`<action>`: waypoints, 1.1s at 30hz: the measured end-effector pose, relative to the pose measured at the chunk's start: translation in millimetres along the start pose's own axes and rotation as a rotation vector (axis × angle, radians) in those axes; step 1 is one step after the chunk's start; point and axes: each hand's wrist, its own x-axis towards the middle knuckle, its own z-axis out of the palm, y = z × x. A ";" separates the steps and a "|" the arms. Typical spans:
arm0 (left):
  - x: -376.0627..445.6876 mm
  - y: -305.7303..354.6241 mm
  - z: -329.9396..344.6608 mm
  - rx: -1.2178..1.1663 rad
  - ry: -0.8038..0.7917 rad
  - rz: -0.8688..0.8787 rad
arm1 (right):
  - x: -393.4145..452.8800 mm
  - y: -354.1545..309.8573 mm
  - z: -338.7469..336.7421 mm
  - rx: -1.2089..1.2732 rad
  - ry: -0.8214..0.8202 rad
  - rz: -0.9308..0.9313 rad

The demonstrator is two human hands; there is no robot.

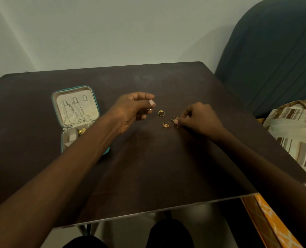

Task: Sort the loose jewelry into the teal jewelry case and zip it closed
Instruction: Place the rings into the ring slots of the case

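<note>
Dark table (pixel 148 176), left hand (pixel 130 111) pinching earring (pixel 151 104), right hand (pixel 200 119) pinching ring (pixel 173 118)

A teal case (pixel 97 104) with cream lining sits on a dark brown table (pixel 148 167), beside gold rings (pixel 166 124), a brown-striped cloth (pixel 297 133) and an orange patterned fabric (pixel 274 222).
</note>
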 end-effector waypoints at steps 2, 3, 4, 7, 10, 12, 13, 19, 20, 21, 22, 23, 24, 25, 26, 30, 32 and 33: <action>-1.1 -1.0 -0.7 0.069 0.009 0.010 | 0.0 -1.7 0.7 -0.025 0.025 -0.012; -2.0 -1.3 -1.0 0.097 0.019 0.015 | -0.2 -3.0 0.7 -0.039 0.034 -0.019; -3.3 -1.1 -1.1 0.119 0.030 0.017 | -0.2 -4.0 1.4 -0.053 0.039 -0.019; -8.7 0.0 -1.8 0.179 0.056 0.016 | 0.6 -6.6 6.3 -0.109 0.056 -0.010; -17.2 2.5 -5.5 0.230 0.055 0.025 | -3.5 -9.2 5.5 -0.074 0.050 -0.031; -23.3 5.3 -8.9 0.243 0.047 0.040 | -9.0 -13.2 -0.7 0.111 0.038 -0.058; -26.9 7.3 -10.8 0.247 0.046 0.051 | -12.9 -17.4 -4.9 0.275 0.028 -0.065; -56.4 25.8 -12.3 0.247 0.020 0.172 | -35.1 -54.1 -24.8 1.000 -0.148 -0.051; -63.0 30.2 -12.1 0.240 0.016 0.198 | -38.7 -61.7 -25.7 1.019 -0.171 -0.085; -69.2 34.5 -12.1 0.232 0.011 0.225 | -41.8 -69.4 -25.9 1.029 -0.183 -0.119; -74.5 38.0 -12.2 0.222 0.007 0.250 | -44.6 -75.9 -25.8 1.037 -0.188 -0.144; -81.0 41.6 -13.6 0.211 0.008 0.277 | -48.2 -83.6 -25.9 1.044 -0.189 -0.161; -86.5 44.1 -15.6 0.197 0.013 0.299 | -51.3 -90.6 -25.9 1.054 -0.189 -0.170; -91.8 46.6 -18.6 0.181 0.022 0.318 | -54.7 -98.0 -26.3 1.069 -0.191 -0.176; -96.6 48.6 -21.7 0.170 0.034 0.332 | -57.8 -104.9 -26.6 1.083 -0.189 -0.178; -113.9 54.4 -35.5 0.141 0.081 0.364 | -69.4 -130.3 -23.6 1.125 -0.121 -0.204; -122.2 56.7 -41.5 0.141 0.107 0.380 | -73.8 -140.6 -22.0 1.082 -0.051 -0.240; -126.6 57.8 -45.1 0.143 0.125 0.388 | -76.5 -145.9 -21.8 1.043 -0.021 -0.269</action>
